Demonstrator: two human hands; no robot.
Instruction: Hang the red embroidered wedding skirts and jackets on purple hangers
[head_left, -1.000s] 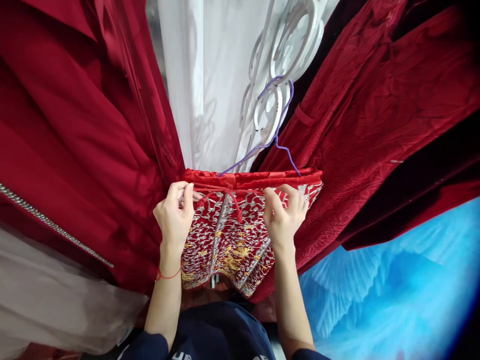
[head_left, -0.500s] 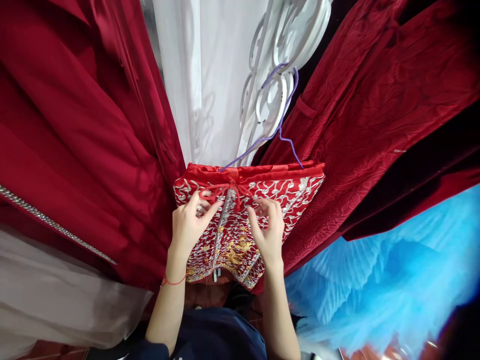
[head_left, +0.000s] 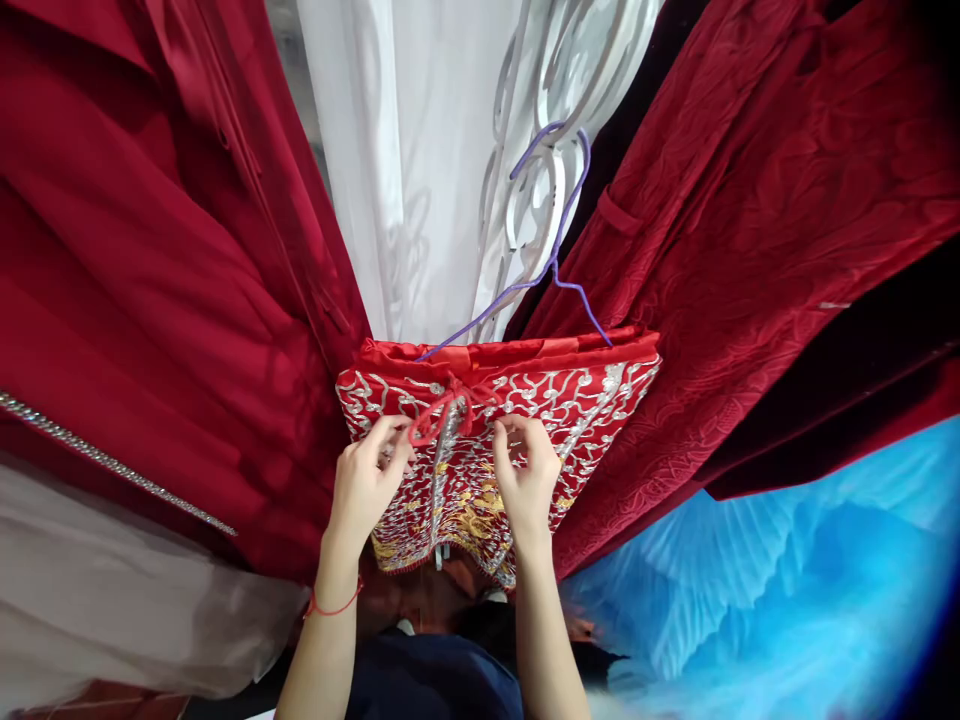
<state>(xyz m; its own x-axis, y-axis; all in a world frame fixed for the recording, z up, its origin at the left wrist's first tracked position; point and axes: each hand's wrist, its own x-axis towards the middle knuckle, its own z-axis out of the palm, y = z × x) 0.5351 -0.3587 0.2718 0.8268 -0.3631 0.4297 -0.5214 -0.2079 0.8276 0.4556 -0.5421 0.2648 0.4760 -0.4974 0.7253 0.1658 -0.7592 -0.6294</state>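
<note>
A red skirt (head_left: 592,420) with silver and gold embroidery hangs from a purple wire hanger (head_left: 517,287). At the front of its red satin waistband, a red drawstring (head_left: 456,398) is tied in a bow with loops. My left hand (head_left: 371,475) pinches the left loop between thumb and fingertips. To the right of the bow, my right hand (head_left: 527,470) has thumb and forefinger closed together at the drawstring's right side. The bit of cord between those fingertips is mostly hidden.
Behind the hanger stands a white scrollwork metal frame (head_left: 551,200) beside a white cloth (head_left: 442,150). Dark red garments (head_left: 187,330) hang close on the left, and a patterned red dress (head_left: 720,270) on the right. Blue ruffled fabric (head_left: 787,560) lies lower right.
My left hand has drawn left and slightly down with the cord loop. My right thumb and forefinger have closed together beside the bow. The skirt appears slightly lower and larger.
</note>
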